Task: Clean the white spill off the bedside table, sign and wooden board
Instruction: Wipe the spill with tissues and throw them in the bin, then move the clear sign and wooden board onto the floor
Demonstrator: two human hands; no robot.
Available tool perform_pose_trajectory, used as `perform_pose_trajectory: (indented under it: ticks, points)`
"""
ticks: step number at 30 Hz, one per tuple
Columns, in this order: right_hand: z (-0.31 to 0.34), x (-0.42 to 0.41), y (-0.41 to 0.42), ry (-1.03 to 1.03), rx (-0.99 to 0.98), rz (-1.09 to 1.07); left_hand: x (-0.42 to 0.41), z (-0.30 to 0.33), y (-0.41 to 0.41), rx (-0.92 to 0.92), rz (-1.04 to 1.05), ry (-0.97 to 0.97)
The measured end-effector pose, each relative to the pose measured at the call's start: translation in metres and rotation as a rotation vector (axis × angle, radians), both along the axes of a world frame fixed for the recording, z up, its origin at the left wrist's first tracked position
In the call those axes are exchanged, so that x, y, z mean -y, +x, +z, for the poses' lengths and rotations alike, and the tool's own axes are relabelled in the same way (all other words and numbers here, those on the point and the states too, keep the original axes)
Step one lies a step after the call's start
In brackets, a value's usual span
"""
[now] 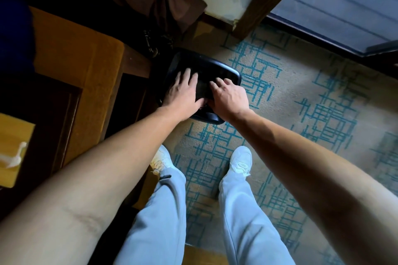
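My left hand (pixel 185 92) and my right hand (pixel 228 97) hover side by side over a black rectangular waste bin (pixel 228 70) on the carpet. Their fingers are spread and I see nothing held in them; the thumbs nearly touch above the bin's near rim. To the left stands dark wooden furniture with a yellow top (pixel 79 54). At the far lower left, a white smear (pixel 13 158) lies on another yellow wooden surface (pixel 15 129). No cloth, sign or board is clearly visible.
The bin sits between the furniture's corner and the beige carpet with blue line pattern (pixel 301 97). A brown curtain (pixel 163 0) hangs behind it. A wooden door frame (pixel 265 0) and glass door (pixel 344 6) are at the upper right. My white shoes (pixel 241 159) stand below.
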State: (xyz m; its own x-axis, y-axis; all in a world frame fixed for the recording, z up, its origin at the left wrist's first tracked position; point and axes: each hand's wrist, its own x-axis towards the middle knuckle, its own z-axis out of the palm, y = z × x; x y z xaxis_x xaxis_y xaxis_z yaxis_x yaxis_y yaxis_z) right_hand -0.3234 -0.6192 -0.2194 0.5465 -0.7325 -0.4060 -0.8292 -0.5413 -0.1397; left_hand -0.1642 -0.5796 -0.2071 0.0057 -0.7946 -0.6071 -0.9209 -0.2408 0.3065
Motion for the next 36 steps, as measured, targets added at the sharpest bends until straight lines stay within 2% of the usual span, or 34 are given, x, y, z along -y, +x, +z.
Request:
perform_pose_trajectory:
  ticks: [7,9,13,18,21,25,29,32,36]
  points:
    - [0.028,0.001,-0.011,-0.006,0.005,0.064,-0.019,0.020,0.011,0.097,-0.114,-0.198]
    - [0.040,0.001,-0.010,0.002,0.029,0.039,-0.023,0.031,0.014,0.071,-0.063,-0.232]
    - [0.079,0.001,-0.004,-0.078,0.140,-0.008,-0.032,0.067,0.022,-0.017,0.035,-0.457]
    - [0.154,0.000,0.005,-0.160,0.305,-0.021,-0.055,0.136,0.034,-0.131,0.190,-0.627]
    - [0.206,-0.004,0.018,-0.171,0.426,0.078,-0.089,0.191,0.050,-0.150,0.301,-0.726]
    - [0.261,-0.021,0.057,-0.133,0.502,0.306,-0.161,0.258,0.074,0.034,0.381,-0.755]
    - [0.297,-0.049,0.114,-0.114,0.491,0.527,-0.250,0.295,0.114,0.262,0.588,-0.711]
    - [0.304,-0.076,0.162,-0.101,0.421,0.616,-0.318,0.312,0.148,0.442,0.741,-0.585]
    - [0.285,-0.102,0.236,-0.082,0.266,0.692,-0.391,0.314,0.197,0.542,0.899,-0.449]
